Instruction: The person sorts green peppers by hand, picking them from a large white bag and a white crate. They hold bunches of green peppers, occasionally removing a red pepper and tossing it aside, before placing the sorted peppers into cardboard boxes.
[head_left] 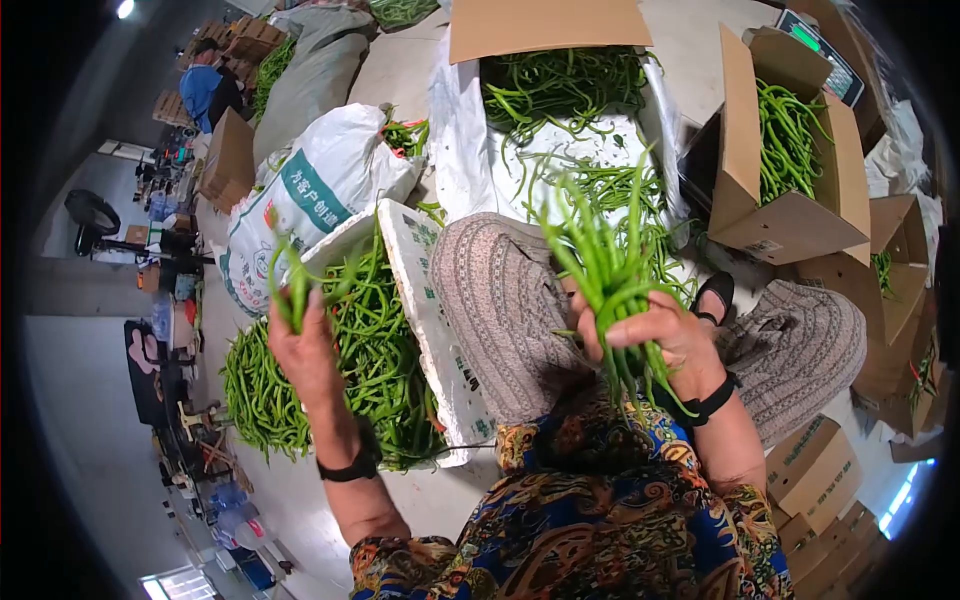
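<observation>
A pale concrete floor (330, 500) carries cardboard boxes (815, 470) and a white sack (320, 190), under a ceiling lamp (125, 8).

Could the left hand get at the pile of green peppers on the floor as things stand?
Probably yes: the pile of green peppers lies open just beside and below the left hand, nothing over it. But that hand already grips a few peppers, so it has little room for more.

A single view is given, taken from a head-worn camera that is aimed forward and steeply down, close over the lap. A wide fisheye lens is used, so the corners are blacked out. The left hand (300, 350) is seen at 9 o'clock, the right hand (660, 335) at 3 o'clock.
</observation>
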